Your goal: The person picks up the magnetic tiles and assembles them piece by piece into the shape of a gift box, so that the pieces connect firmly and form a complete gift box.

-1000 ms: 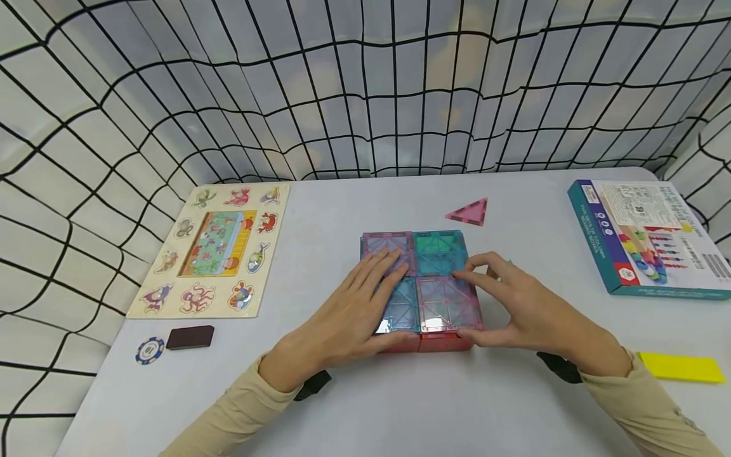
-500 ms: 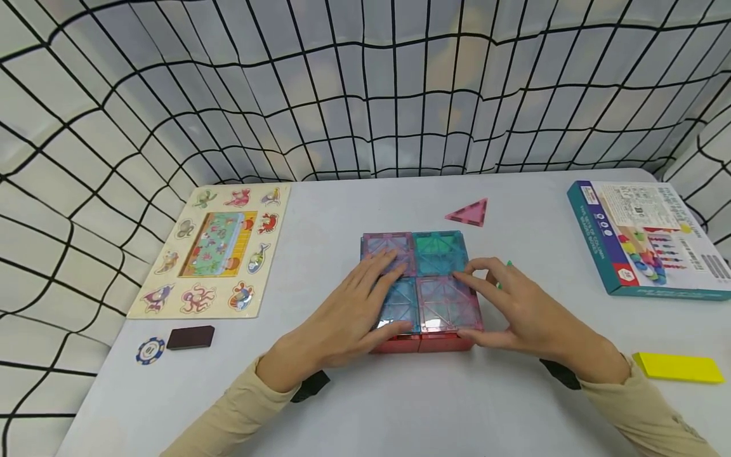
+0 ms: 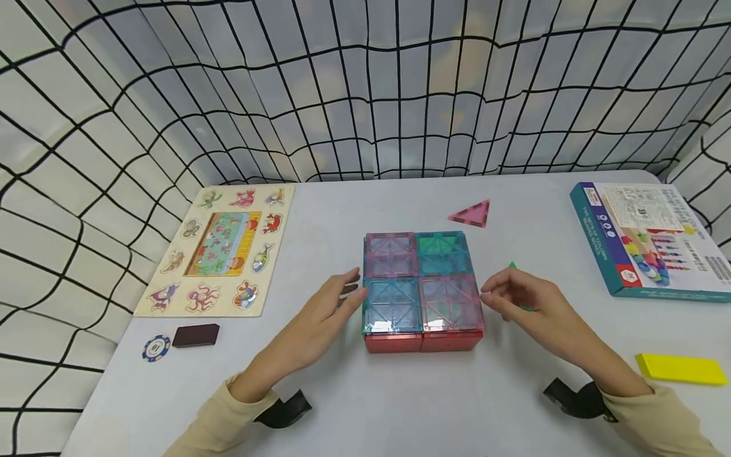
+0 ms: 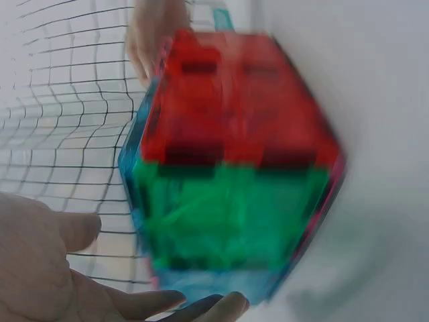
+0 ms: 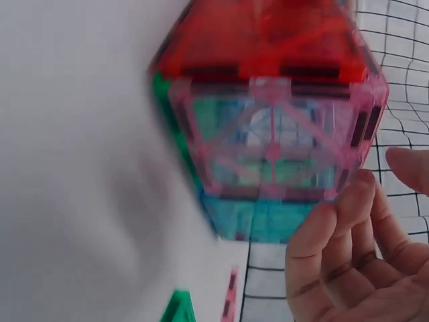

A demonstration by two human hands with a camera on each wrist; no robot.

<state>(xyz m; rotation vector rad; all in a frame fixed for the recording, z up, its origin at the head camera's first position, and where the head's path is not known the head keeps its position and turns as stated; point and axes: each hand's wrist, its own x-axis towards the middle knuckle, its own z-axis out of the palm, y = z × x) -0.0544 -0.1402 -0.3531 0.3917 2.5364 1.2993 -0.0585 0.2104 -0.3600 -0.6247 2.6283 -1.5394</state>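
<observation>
A low square box of translucent magnetic tiles (image 3: 394, 304) sits mid-table. Its top shows two pink and two blue-green squares, and its front is red. To its left, my left hand (image 3: 314, 327) has its fingertips beside the box wall; contact cannot be told. That hand's thumb (image 4: 79, 230) is apart from the green side in the left wrist view. On the other side, my right hand (image 3: 539, 308) has bent fingers at the box's right edge and grips nothing. Near the pink side tile (image 5: 271, 151), its fingertips (image 5: 355, 191) overlap the lower edge in the right wrist view.
A green triangular tile (image 3: 512, 264) is mostly hidden behind my right hand. Farther back lies a pink triangular tile (image 3: 473, 213). A sea-animal puzzle board (image 3: 171, 263), poker chip (image 3: 156, 348) and dark block (image 3: 196, 335) are left. A boxed set (image 3: 657, 241) and yellow block (image 3: 682, 369) are right.
My left hand has lifted off the top tiles and moved left beside the box. My right hand has drawn slightly right, its thumb leaving the front corner. The box stays put.
</observation>
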